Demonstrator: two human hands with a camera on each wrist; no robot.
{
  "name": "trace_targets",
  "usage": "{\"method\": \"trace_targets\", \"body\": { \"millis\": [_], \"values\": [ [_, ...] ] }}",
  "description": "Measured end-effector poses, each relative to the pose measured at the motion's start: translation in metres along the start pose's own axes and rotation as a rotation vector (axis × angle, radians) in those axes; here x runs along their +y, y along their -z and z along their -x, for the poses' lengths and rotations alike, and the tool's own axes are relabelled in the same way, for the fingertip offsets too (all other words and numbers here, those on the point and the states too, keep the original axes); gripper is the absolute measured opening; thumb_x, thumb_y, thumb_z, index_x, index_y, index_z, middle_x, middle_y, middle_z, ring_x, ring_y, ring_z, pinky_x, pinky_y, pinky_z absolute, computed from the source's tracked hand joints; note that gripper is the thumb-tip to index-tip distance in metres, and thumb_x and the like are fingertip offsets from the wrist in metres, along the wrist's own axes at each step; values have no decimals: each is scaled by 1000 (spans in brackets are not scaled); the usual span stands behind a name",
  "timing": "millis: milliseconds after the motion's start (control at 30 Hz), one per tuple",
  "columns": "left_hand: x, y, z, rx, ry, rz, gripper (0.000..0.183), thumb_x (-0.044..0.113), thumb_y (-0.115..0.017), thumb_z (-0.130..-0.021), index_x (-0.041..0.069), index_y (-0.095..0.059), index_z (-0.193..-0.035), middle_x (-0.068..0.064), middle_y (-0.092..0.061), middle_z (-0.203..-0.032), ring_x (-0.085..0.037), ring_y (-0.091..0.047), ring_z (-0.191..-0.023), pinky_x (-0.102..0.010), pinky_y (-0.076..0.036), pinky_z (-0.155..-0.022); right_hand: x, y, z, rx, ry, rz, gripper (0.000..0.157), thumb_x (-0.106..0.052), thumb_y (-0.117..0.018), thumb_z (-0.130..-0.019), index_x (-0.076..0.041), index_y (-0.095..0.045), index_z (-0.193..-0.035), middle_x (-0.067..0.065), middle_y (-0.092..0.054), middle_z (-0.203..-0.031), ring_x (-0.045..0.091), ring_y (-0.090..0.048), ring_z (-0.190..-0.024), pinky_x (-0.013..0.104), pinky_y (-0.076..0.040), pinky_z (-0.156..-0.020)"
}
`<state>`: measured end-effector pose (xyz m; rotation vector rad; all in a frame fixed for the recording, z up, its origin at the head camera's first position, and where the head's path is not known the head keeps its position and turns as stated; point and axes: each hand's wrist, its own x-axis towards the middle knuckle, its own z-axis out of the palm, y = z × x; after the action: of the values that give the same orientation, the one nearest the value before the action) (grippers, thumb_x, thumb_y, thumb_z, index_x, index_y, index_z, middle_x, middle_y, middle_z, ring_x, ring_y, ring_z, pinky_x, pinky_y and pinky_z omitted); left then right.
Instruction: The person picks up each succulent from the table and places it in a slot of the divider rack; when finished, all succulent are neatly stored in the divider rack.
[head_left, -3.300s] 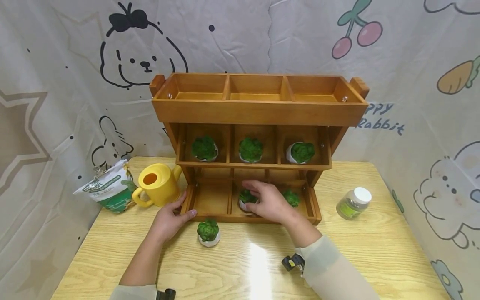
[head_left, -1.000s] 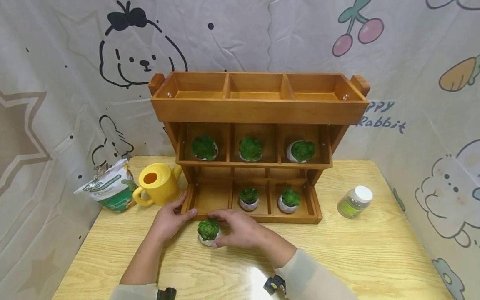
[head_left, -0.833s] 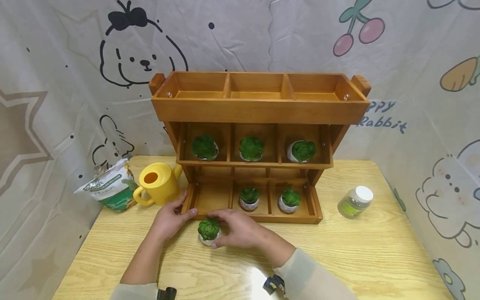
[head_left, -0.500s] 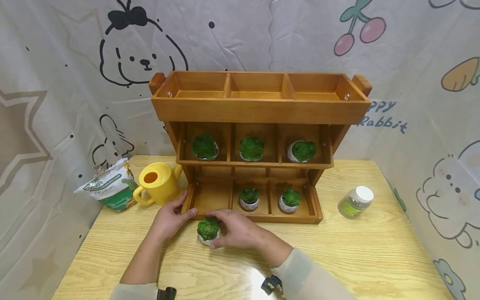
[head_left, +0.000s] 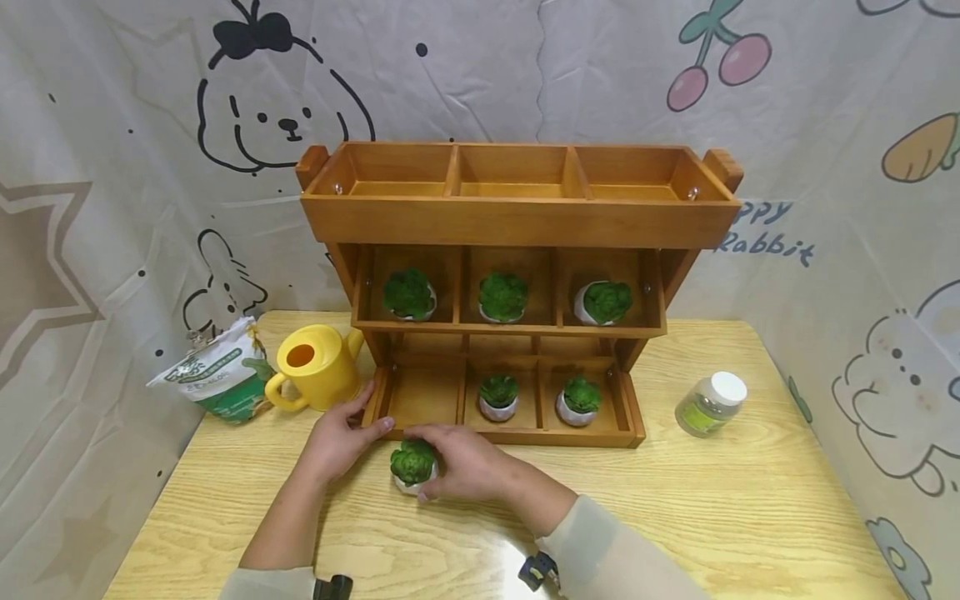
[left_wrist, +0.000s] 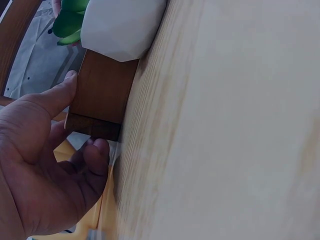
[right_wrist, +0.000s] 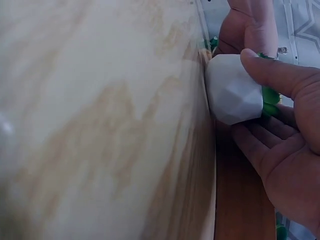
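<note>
A wooden three-tier planter shelf (head_left: 517, 222) stands on the table. My left hand (head_left: 337, 443) grips the front left corner of its bottom tray, thumb over the front board (left_wrist: 106, 82) and fingers bent round the end. In front of that tray, my right hand (head_left: 472, 467) holds a small potted succulent (head_left: 413, 463), its thumb and fingers on either side of the faceted white pot (right_wrist: 234, 90). The pot appears upright at the table surface. Two similar plants sit in the bottom tray's middle (head_left: 498, 397) and right (head_left: 578, 401) compartments.
Three more potted plants (head_left: 502, 297) occupy the middle tier. To the left are a yellow watering can (head_left: 318, 371) and a white-and-green bag (head_left: 225, 375). A white-lidded jar (head_left: 710, 406) stands on the right. A patterned cloth (head_left: 480, 75) hangs behind.
My right hand has moved from the bottom tray's middle plant to the succulent in front and taken hold of it. That plant has shifted slightly left. My left hand stays on the tray corner.
</note>
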<state>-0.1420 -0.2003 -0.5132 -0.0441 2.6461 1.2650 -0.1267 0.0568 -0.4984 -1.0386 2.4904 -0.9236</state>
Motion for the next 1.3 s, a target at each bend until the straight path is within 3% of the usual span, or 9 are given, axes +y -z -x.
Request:
{"method": "trace_targets", "body": {
  "millis": [467, 1300],
  "values": [
    [-2, 0, 1, -1, 12, 17, 87, 55, -74, -93, 23, -35, -163, -17, -40, -162, -46, -45, -141, -61, -40, -112, 0, -3, -2, -23, -23, 3, 83, -31, -90, -82, -13, -51, -153, -1, -60, -146, 15, -56, -133, 35, -43, -113],
    [0, 0, 1, 6, 7, 17, 82, 47, -75, -95, 22, -35, -162, -15, -39, -162, -44, -45, -141, -59, -41, -112, -3, 7, -3, -10, -10, -14, 80, -36, -90, -83, -15, -55, -151, -5, -62, -144, 12, -57, -130, 34, -45, -111]
  ]
}}
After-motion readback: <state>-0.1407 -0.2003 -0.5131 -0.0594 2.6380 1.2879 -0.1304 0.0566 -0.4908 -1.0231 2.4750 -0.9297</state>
